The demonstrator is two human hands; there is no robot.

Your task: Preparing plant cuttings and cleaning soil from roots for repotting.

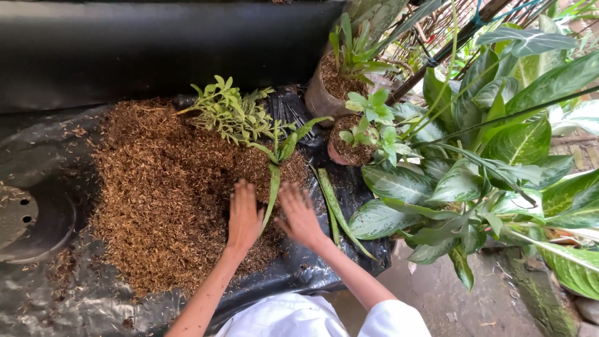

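We have both hands pressed flat into the heap of brown potting mix, which is spread over a black plastic sheet; our left hand lies palm down with the fingers together and nothing held, and our right hand lies beside it with the fingers slightly fanned, also holding nothing; between them runs a long narrow green leaf belonging to a small plant that lies on the far right part of the heap; a leafy cutting with many small leaflets rests on the heap's far edge, well apart from our palms; we judge the work in hand to be firming or gathering the mix around the plant's base, and to do it well we would keep the palms either side of the leaf rather than on it, press evenly, and draw the loose mix inward so it does not spill off the sheet's near edge; a grey perforated pot base sits to the left; two terracotta pots with seedlings stand beyond the heap, the smaller pot close to the plant; broad variegated foliage crowds the right side
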